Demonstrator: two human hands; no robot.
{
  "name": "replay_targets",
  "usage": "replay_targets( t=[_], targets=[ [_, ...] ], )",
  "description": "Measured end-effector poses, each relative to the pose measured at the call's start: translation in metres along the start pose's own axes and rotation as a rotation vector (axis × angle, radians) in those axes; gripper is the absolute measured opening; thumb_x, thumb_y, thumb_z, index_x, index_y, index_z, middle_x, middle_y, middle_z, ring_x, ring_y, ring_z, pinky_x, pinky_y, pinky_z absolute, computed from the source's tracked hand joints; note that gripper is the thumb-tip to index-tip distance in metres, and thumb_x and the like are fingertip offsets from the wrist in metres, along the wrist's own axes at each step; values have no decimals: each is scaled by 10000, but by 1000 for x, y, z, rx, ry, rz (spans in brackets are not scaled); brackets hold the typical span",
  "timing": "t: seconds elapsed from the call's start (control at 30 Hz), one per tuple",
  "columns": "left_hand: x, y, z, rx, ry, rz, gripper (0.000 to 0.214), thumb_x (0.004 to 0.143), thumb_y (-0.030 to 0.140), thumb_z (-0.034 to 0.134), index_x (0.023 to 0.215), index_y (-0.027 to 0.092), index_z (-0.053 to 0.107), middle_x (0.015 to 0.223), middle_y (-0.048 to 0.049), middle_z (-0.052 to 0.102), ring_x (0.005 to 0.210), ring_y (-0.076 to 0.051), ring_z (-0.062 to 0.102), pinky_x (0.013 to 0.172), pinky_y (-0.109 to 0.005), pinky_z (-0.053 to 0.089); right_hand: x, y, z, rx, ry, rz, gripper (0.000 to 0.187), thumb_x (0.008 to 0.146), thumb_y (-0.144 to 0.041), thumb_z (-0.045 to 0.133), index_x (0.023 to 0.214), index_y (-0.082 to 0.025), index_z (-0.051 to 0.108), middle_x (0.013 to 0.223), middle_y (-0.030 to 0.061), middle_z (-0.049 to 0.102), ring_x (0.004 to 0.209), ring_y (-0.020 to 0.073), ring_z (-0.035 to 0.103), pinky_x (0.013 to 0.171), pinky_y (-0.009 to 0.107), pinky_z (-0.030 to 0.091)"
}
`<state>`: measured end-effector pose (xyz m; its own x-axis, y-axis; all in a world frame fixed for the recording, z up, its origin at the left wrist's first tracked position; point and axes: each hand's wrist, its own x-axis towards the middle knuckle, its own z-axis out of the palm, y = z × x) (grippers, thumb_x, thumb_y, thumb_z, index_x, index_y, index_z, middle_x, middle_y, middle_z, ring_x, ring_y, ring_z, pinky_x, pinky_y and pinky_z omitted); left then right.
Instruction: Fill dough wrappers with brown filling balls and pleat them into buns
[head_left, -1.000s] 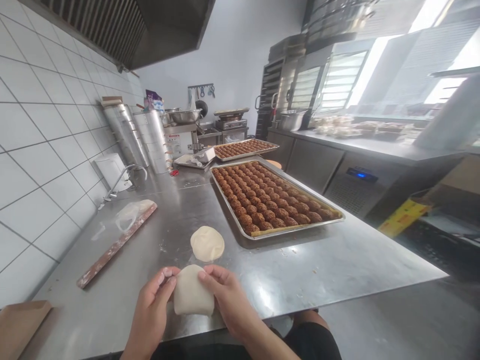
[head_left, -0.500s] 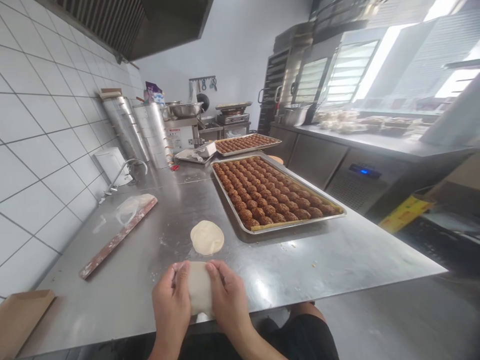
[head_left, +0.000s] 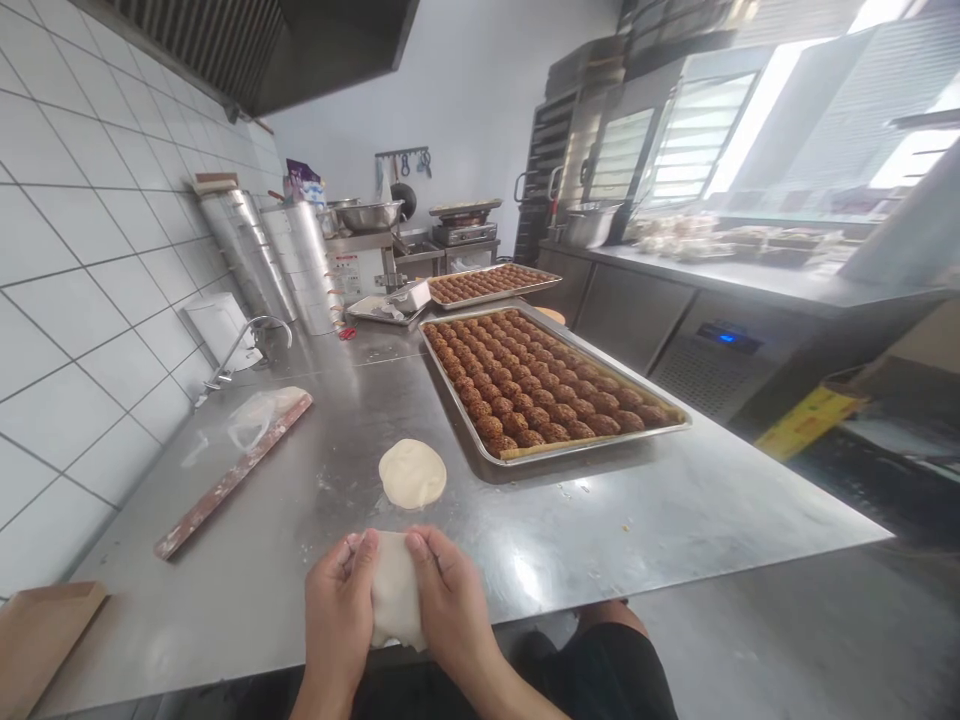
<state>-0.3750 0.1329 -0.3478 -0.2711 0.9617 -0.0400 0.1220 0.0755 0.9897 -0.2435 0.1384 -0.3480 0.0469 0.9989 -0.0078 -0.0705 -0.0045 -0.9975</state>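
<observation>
Between my two hands hangs a pale, smooth piece of dough (head_left: 395, 592) at the table's front edge. My left hand (head_left: 341, 590) pinches its left side, thumb on top and fingers curled under. On the right side, my right hand (head_left: 448, 585) grips it the same way. The undersides of my fingers are hidden. Just beyond my hands a flat round of dough (head_left: 412, 473) lies on the steel table. Farther right sits a metal tray (head_left: 480, 455) with rows of brown, rough-surfaced balls (head_left: 541, 390) on it.
A floury reddish bar (head_left: 232, 478) lies on the steel table (head_left: 300, 610) at left, beside a plastic bag (head_left: 262, 412). Brown cardboard (head_left: 49, 635) is at the near left corner. Another tray of balls (head_left: 491, 287), metal cylinders (head_left: 300, 265) and a tap (head_left: 251, 340) stand farther back.
The dough in my hands has been drawn slightly down toward me, and its lower edge shows more. My right hand has shifted slightly left. The round on the table stays put.
</observation>
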Motion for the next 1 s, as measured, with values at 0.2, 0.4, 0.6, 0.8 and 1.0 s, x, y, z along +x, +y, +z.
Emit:
replay_targets(
  t=[0.2, 0.4, 0.6, 0.8, 1.0],
  targets=[
    [-2, -5, -6, 232, -59, 205, 417, 948, 591, 567, 879, 204, 706, 847, -59, 732, 780, -211, 664, 692, -270, 513, -2, -1, -3, 49, -81, 101, 517, 889, -661, 623, 729, -171, 655, 692, 35, 636, 653, 175, 528, 592, 280, 398],
    [-3, -6, -4, 89, -9, 66, 488, 911, 661, 582, 779, 196, 644, 675, -21, 651, 610, -168, 586, 552, -244, 466, -5, 4, -4, 29, -5, 21, 505, 940, -658, 544, 786, -186, 640, 727, 33, 611, 689, 179, 517, 614, 282, 411],
    [-4, -7, -9, 243, -122, 205, 436, 912, 630, 601, 914, 205, 699, 838, -64, 737, 776, -215, 678, 688, -271, 525, -7, 3, -9, 97, -112, 132, 513, 885, -663, 622, 741, -171, 626, 684, 23, 587, 647, 157, 480, 599, 276, 386],
    [-10, -19, -6, 22, -37, 29, 492, 883, 668, 619, 754, 194, 598, 660, -6, 595, 607, -156, 548, 546, -230, 445, -18, -1, -12, 78, -1, 47, 526, 905, -693, 568, 807, -180, 635, 713, 17, 576, 671, 161, 486, 592, 265, 393],
    [-17, -15, -4, 240, -133, 170, 443, 897, 629, 615, 868, 197, 713, 816, -61, 710, 756, -204, 637, 695, -260, 487, -23, -4, -16, 100, -118, 125, 533, 867, -674, 644, 804, -146, 673, 699, 23, 591, 650, 146, 481, 591, 264, 372]
  ],
)
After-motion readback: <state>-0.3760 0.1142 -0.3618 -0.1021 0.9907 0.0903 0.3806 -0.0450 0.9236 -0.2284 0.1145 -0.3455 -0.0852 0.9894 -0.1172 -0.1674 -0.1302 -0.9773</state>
